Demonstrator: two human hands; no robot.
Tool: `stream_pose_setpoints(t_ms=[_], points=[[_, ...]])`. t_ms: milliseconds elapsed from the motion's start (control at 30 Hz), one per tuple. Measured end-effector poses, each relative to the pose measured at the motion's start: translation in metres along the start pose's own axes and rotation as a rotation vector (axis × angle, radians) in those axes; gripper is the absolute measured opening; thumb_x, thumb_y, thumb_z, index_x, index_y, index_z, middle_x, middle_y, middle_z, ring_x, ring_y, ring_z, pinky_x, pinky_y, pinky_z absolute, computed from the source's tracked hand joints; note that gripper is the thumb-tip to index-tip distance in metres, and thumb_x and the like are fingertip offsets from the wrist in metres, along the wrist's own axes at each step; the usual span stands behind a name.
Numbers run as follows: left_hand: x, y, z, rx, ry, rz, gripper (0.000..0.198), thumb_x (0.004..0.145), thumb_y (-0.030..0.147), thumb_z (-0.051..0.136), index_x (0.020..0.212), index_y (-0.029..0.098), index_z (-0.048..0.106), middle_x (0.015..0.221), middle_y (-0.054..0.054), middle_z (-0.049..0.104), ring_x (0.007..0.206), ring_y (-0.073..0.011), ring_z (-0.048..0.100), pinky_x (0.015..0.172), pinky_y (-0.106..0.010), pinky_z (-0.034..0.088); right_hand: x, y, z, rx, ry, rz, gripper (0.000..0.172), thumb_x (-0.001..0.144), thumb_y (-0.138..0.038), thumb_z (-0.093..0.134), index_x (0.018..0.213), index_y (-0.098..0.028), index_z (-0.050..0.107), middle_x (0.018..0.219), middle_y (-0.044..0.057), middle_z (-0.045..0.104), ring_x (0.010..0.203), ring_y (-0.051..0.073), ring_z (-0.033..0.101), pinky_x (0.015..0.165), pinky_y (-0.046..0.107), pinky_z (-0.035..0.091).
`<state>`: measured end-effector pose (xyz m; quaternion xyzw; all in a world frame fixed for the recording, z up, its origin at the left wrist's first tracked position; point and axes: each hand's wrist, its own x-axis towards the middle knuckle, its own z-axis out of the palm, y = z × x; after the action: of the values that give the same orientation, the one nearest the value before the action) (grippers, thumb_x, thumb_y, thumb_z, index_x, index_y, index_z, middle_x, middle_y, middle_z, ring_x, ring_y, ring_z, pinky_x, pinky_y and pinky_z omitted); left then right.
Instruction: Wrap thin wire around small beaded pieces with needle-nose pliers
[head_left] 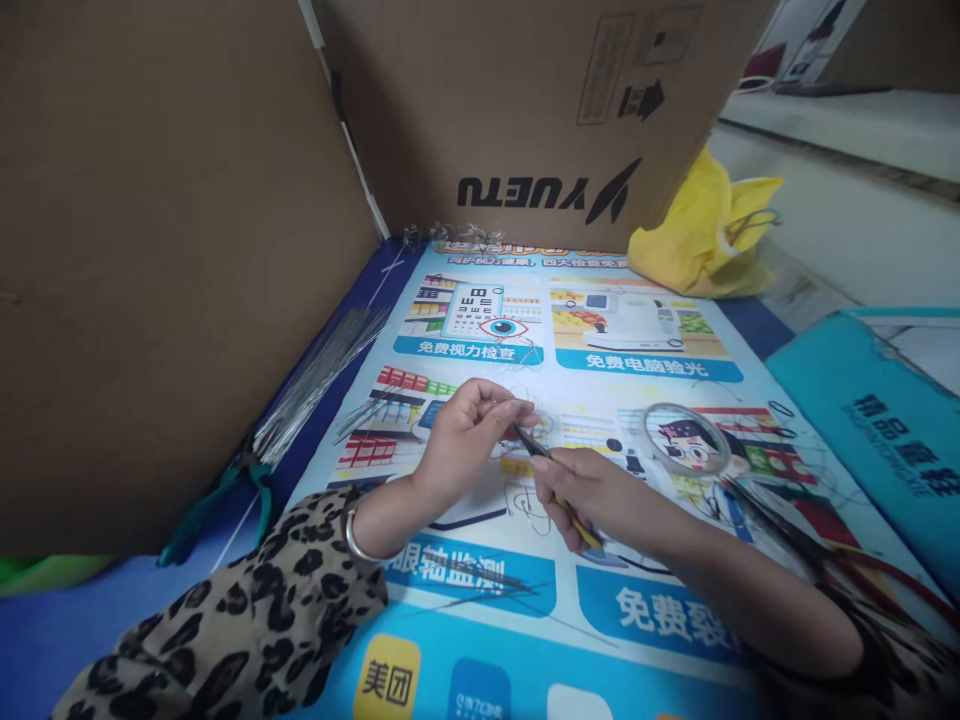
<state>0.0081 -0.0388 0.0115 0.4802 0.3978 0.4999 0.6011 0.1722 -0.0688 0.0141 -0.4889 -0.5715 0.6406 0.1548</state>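
My left hand (474,428) is closed in a pinch above the middle of the printed sheet, with a thin wire at its fingertips; the wire is hard to make out. In my right hand (592,492) is a pair of long-nosed pliers (532,444) with yellow and dark handles, its jaws touching or very near my left fingertips. Loose thin wire pieces (487,590) lie on the sheet close to me, and a curled wire (527,508) lies under my hands. Whether the jaws grip the wire cannot be seen.
A bundle of straight wires (322,372) and teal-handled pliers (259,478) lie left. Cardboard walls (480,110) stand left and behind. Right are a tape roll (646,440), red-handled scissors (772,520), a yellow bag (675,245) and a teal box (862,400).
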Motion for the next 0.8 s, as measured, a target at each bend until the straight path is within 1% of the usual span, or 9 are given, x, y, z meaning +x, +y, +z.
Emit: stream_pose_setpoints(t_ms=[100,200,300,433,600,800], points=[[0.003,-0.0032,-0.0038,0.048,-0.035,0.016,0.018,0.082,0.031,0.059,0.087,0.015,0.057,0.089,-0.006,0.069,0.081,-0.0149,0.067,0.069,-0.025,0.052,0.0026,0.0,-0.0021,0.045,-0.001,0.014,0.038,0.089,-0.05,0.034,0.072,-0.018,0.045,0.045,-0.005,0.051,0.037,0.008,0.049,0.042,0.02,0.032],[0.0061,-0.0054,-0.0063,0.109,-0.038,-0.002,0.019,0.081,0.032,0.06,0.082,0.014,0.06,0.086,-0.007,0.069,0.072,-0.0114,0.064,0.068,-0.025,0.052,0.0043,-0.0005,-0.0033,0.082,0.007,0.033,0.037,0.089,-0.05,0.035,0.072,-0.018,0.045,0.044,-0.005,0.05,0.036,0.008,0.048,0.041,0.02,0.029],[0.0085,-0.0067,-0.0066,0.117,-0.018,-0.025,0.017,0.077,0.03,0.063,0.079,0.014,0.061,0.078,-0.005,0.069,0.063,-0.0093,0.062,0.064,-0.023,0.051,0.0041,-0.0007,-0.0038,0.096,0.0,0.037,0.038,0.089,-0.05,0.035,0.072,-0.018,0.045,0.043,-0.006,0.05,0.035,0.007,0.048,0.04,0.02,0.028],[0.0099,-0.0079,-0.006,0.13,0.022,-0.023,0.017,0.073,0.029,0.067,0.076,0.014,0.06,0.067,-0.002,0.067,0.06,-0.0101,0.062,0.062,-0.024,0.05,0.0041,0.0002,-0.0046,0.113,-0.007,0.036,0.039,0.087,-0.053,0.036,0.072,-0.018,0.045,0.043,-0.006,0.049,0.035,0.008,0.048,0.039,0.02,0.027],[0.0081,-0.0082,-0.0051,0.16,0.033,0.01,0.017,0.074,0.03,0.066,0.074,0.014,0.061,0.07,-0.003,0.069,0.062,-0.0101,0.062,0.062,-0.023,0.05,0.0064,0.0026,-0.0055,0.132,-0.01,0.03,0.041,0.086,-0.055,0.037,0.073,-0.018,0.046,0.047,-0.005,0.052,0.036,0.008,0.05,0.038,0.02,0.026],[0.0067,-0.0091,-0.0042,0.218,0.063,0.049,0.016,0.073,0.03,0.067,0.073,0.014,0.064,0.07,-0.003,0.069,0.061,-0.0103,0.061,0.062,-0.023,0.05,0.0068,-0.0004,-0.0049,0.124,0.005,0.051,0.041,0.087,-0.055,0.036,0.072,-0.018,0.046,0.045,-0.005,0.051,0.037,0.008,0.05,0.039,0.02,0.029]])
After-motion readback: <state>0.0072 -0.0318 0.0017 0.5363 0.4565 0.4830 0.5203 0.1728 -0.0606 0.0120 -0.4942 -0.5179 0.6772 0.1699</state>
